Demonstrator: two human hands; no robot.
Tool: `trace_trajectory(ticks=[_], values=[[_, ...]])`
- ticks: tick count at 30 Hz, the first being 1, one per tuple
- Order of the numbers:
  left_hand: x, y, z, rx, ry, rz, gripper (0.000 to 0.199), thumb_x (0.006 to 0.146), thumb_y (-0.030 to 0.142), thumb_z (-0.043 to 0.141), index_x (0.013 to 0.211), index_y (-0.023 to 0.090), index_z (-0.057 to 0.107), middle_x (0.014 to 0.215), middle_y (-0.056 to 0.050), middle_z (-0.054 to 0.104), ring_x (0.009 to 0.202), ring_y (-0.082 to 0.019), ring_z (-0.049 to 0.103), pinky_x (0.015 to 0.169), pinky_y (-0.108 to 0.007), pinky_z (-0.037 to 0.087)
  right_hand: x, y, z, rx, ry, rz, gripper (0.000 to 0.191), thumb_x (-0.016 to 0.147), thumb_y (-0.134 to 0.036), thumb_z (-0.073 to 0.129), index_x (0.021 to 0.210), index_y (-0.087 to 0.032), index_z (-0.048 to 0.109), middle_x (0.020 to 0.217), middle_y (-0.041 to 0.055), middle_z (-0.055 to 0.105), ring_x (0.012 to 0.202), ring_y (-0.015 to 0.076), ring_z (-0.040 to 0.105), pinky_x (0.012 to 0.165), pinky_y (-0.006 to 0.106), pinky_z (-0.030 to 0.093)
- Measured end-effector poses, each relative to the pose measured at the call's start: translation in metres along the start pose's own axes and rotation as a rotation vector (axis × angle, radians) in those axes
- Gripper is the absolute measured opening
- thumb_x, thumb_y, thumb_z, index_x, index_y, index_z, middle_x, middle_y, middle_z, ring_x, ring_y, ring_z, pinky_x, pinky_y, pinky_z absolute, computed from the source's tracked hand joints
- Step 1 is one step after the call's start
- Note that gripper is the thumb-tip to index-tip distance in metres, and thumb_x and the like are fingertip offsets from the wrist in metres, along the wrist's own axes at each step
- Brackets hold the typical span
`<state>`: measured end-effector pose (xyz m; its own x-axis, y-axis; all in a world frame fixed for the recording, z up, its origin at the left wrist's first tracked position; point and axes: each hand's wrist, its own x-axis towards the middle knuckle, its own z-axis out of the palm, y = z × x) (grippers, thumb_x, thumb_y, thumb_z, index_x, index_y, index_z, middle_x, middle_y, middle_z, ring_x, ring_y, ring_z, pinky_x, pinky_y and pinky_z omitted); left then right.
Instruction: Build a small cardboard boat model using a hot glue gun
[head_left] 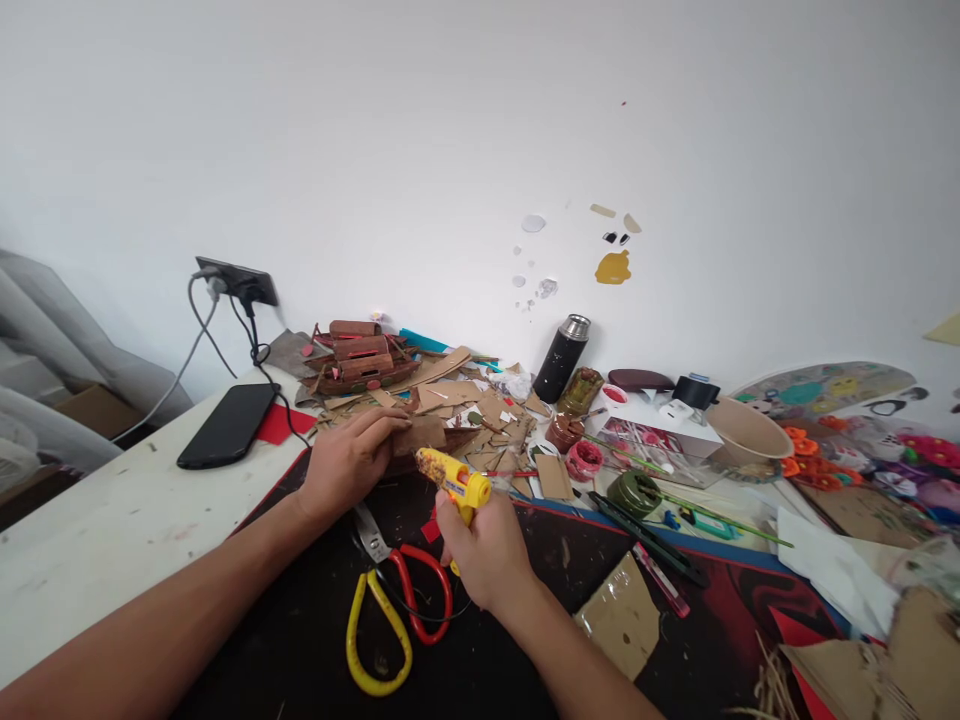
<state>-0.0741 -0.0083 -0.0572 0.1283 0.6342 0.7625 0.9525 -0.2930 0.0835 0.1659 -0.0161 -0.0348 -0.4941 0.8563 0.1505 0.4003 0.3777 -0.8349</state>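
"Holding what, exactly, is that right hand (487,555)?"

"A yellow glue gun (456,478), right at the centre of the frame. The fingers are closed round its handle, and the nose points up and left."

"And the left hand (346,468)?"

"Its fingers curl at the left end of a brown cardboard piece (420,436), just beside the nose. The fingertips are hidden, so I can't tell whether it grips or only steadies."

"How would those two handle?"

"The gun should be light, hard plastic; I'd hold it by the handle only, since the nose may be hot. The cardboard looks light and fairly stiff, but easily crushed, so a soft hold at its ends."

"What are they working over?"

"A dark mat (277,630) with a red edge, across the lower middle. Scissors (373,537) lie on it, below the hands. White tabletop (127,540) shows at lower left, with a black phone (229,427)."

"And beyond?"

"Cardboard scraps (446,393) and small model boats (367,375) above the hands, a black flask (561,360) right of centre, and a plain white wall (375,150) filling the upper frame."
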Motion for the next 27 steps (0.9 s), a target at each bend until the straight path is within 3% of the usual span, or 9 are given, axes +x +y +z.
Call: trace_trajectory(ticks=[8,15,27], values=[[0.0008,-0.0008,-0.0017,-0.004,-0.021,-0.017,0.034,0.091,0.008,0.053,0.107,0.023,0.079,0.113,-0.007,0.085,0.102,-0.024,0.081,0.083,-0.033,0.063,-0.0001,-0.0020,0.0015,0.016,0.007,-0.004,0.042,0.101,-0.039,0.054,0.062,-0.023,0.051,0.052,0.0005,0.057,0.051,0.0151,0.057,0.052,0.025,0.036],[0.0014,0.0011,-0.0022,0.041,0.011,0.050,0.032,0.096,0.007,0.051,0.106,0.023,0.077,0.111,-0.006,0.085,0.097,-0.022,0.081,0.077,-0.030,0.061,0.0006,-0.0025,0.0006,0.022,-0.005,0.007,0.043,0.102,-0.039,0.053,0.062,-0.023,0.051,0.052,0.0007,0.057,0.051,0.0154,0.057,0.052,0.025,0.037],[0.0027,0.0012,-0.0024,0.043,-0.012,0.013,0.032,0.097,0.009,0.052,0.107,0.023,0.078,0.112,-0.007,0.085,0.097,-0.024,0.081,0.075,-0.032,0.062,-0.0008,-0.0042,0.0041,-0.001,-0.041,0.015,0.043,0.101,-0.038,0.053,0.062,-0.024,0.045,0.048,0.0001,0.056,0.049,0.0156,0.059,0.052,0.026,0.035]])
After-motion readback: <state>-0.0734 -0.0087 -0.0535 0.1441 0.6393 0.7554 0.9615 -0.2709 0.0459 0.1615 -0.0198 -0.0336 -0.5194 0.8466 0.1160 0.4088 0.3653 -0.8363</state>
